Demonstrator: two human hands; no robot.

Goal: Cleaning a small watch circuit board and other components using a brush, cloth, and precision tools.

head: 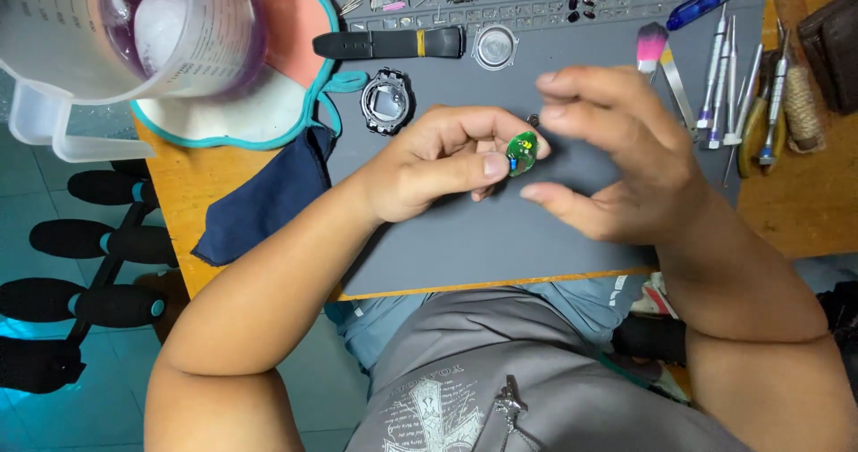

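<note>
My left hand (pixel 438 161) pinches a small round green circuit board (pixel 521 152) between thumb and fingers, above the grey work mat (pixel 465 237). My right hand (pixel 617 152) hovers just right of the board, fingers spread and curled, holding nothing; its fingertips are close to the board. A black watch case (pixel 387 101) lies on the mat behind my left hand, with a black strap (pixel 389 42) and a round glass disc (pixel 495 46) further back.
A translucent measuring jug (pixel 134 23) with purple liquid stands at top left on a teal-edged cloth (pixel 268 103). A dark blue cloth (pixel 268 193) hangs over the wooden table's edge. Screwdrivers and tweezers (pixel 728 85) lie at right, a blue pen (pixel 706 0) behind them.
</note>
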